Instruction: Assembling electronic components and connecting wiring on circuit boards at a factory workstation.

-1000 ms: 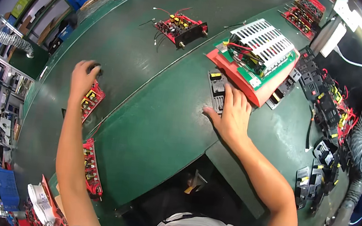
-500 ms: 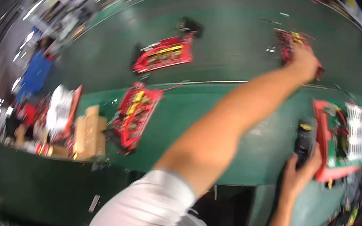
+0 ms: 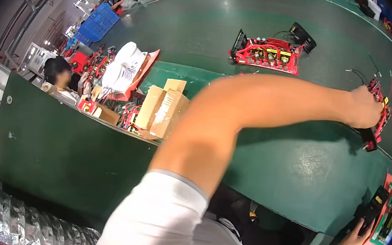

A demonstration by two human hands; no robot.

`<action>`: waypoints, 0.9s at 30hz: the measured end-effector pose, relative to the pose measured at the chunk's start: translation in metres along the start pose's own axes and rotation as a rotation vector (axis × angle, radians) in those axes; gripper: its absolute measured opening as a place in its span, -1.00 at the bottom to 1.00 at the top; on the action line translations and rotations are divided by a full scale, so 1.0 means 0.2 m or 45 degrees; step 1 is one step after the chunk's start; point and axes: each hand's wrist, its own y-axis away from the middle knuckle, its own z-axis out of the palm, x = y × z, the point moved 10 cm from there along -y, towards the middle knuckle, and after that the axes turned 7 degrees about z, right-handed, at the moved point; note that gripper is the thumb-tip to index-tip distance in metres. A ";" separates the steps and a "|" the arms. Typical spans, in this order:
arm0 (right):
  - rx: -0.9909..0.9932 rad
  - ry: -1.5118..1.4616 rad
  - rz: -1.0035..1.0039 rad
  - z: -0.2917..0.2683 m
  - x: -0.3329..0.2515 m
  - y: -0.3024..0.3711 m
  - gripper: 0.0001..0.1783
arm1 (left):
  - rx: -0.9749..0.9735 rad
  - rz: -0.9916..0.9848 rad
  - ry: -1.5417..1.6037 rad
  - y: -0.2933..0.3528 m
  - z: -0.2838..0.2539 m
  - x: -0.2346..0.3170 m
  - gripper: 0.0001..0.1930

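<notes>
My left arm reaches far across to the right. My left hand [image 3: 368, 109] is closed around a red circuit-board assembly [image 3: 381, 121] with loose wires and a black end piece at its near end. Much of the assembly is hidden by the hand. Low at the right, my right hand [image 3: 357, 236] has its thumb and fingers on a black plastic panel [image 3: 375, 206] with a yellow label. This panel stands against a red-framed unit [image 3: 385, 214] holding a green board. Another red circuit-board assembly [image 3: 270, 55] lies beyond my left forearm, with a black panel [image 3: 303, 37] wired to it.
Cardboard boxes [image 3: 168, 111] stand left of my arm, beside a white bag [image 3: 123, 67] on a red tray. Farther left, a co-worker [image 3: 57, 73] sits near red parts, and a blue crate [image 3: 98, 23] stands behind. A silver flexible duct [image 3: 23, 216] runs along the lower left.
The view has swung left, so the bench things appear farther right. My left hand stays on the red assembly, my right on the black panel. My left arm now covers the nearer red assembly.
</notes>
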 end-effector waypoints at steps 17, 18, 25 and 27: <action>-0.058 -0.802 0.301 0.11 -0.13 0.08 -0.72 | -0.216 0.843 0.013 0.86 -0.15 0.50 -0.83; -0.051 -0.812 0.289 0.10 -0.16 0.09 -0.72 | -0.264 0.813 0.031 0.90 -0.09 0.50 -0.82; -0.076 -0.524 0.197 0.14 -0.20 0.09 -0.67 | -0.691 0.298 -0.165 0.84 -0.12 0.37 -0.68; -0.070 -0.497 0.171 0.14 -0.19 0.09 -0.67 | -0.913 -0.028 0.144 0.75 -0.15 0.37 -0.59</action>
